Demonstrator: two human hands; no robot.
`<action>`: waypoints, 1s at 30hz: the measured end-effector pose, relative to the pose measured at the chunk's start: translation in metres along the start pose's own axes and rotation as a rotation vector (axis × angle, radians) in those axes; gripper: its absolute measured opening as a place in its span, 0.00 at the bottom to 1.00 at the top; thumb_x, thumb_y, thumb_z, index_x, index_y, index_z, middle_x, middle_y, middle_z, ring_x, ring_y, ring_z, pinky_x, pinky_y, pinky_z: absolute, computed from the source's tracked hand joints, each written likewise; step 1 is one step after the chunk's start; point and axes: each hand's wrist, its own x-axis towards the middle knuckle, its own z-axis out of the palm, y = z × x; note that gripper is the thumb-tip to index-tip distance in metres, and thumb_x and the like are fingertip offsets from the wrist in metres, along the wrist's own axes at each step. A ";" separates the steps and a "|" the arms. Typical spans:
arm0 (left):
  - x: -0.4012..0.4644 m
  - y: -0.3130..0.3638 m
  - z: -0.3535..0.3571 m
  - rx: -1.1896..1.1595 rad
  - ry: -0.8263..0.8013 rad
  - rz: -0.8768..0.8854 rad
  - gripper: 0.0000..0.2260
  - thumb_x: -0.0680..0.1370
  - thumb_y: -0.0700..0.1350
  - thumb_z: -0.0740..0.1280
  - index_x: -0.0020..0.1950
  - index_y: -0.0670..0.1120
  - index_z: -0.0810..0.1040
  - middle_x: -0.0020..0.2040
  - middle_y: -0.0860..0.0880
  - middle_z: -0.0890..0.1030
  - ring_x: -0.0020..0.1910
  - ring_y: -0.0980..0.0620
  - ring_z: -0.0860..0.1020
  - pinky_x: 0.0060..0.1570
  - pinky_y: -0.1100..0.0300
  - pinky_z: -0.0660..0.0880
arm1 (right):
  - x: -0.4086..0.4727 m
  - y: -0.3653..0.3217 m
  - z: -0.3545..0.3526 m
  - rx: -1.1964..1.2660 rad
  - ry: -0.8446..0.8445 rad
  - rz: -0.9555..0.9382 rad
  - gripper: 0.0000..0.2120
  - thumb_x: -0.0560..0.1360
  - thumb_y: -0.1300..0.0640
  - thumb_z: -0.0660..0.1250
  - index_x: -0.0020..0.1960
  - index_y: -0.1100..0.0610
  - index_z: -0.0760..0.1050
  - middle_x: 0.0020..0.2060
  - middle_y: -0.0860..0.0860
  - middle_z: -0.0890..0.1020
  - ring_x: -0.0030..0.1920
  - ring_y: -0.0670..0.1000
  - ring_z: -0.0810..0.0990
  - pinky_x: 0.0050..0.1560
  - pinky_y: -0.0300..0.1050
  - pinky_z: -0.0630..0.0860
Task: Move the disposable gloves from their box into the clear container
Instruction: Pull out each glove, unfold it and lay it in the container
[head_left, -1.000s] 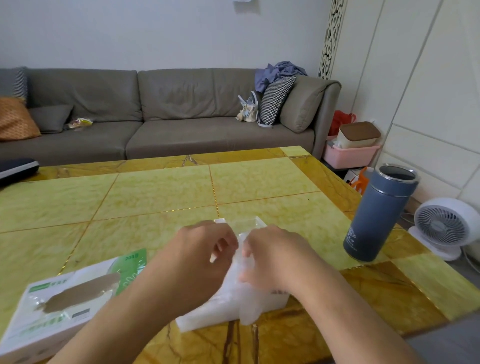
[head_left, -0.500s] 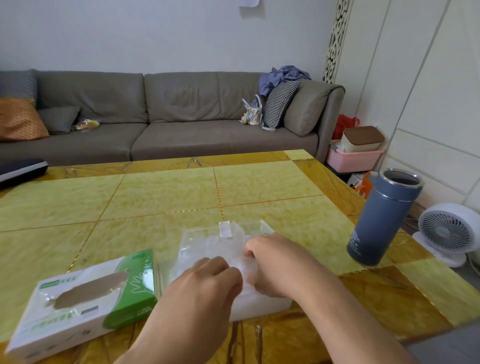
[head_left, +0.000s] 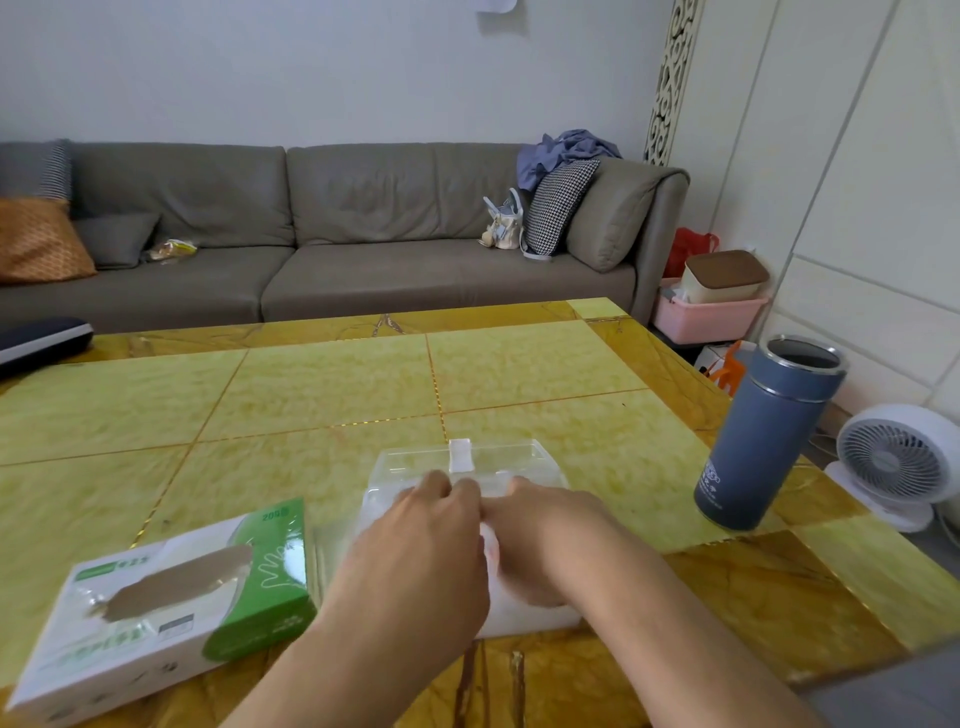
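Both hands over clear container (head_left: 498, 457) at table (head_left: 332, 395) centre: left hand (head_left: 415, 551) and right hand (head_left: 545, 540) curled, pinching white gloves (head_left: 491, 551) inside it. Glove box (head_left: 156, 603) lies just left, untouched.

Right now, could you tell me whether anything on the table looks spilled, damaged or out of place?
Nothing stands out. The glove box lies flat beside the clear container, where both hands, left and right, work over the white gloves. The blue flask stands upright, uncapped, near the table's right edge.
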 end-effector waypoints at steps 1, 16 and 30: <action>0.002 -0.001 0.005 -0.011 -0.044 -0.064 0.07 0.84 0.49 0.59 0.61 0.52 0.70 0.55 0.54 0.71 0.52 0.53 0.73 0.44 0.62 0.68 | 0.000 0.000 0.001 0.006 0.001 -0.001 0.32 0.83 0.58 0.57 0.76 0.27 0.56 0.79 0.54 0.63 0.47 0.55 0.80 0.37 0.46 0.70; 0.057 -0.015 0.028 -0.034 -0.484 -0.450 0.09 0.78 0.44 0.62 0.54 0.41 0.77 0.50 0.47 0.75 0.34 0.53 0.74 0.32 0.61 0.69 | 0.013 -0.009 0.002 0.207 -0.099 0.358 0.31 0.75 0.70 0.65 0.77 0.64 0.63 0.73 0.61 0.64 0.42 0.55 0.77 0.41 0.45 0.74; 0.023 -0.015 0.002 -0.083 -0.300 -0.327 0.03 0.80 0.37 0.58 0.49 0.43 0.70 0.42 0.48 0.74 0.40 0.48 0.76 0.36 0.60 0.70 | -0.005 -0.025 0.000 0.134 0.148 0.251 0.08 0.77 0.67 0.62 0.44 0.56 0.71 0.44 0.51 0.75 0.38 0.54 0.76 0.35 0.45 0.71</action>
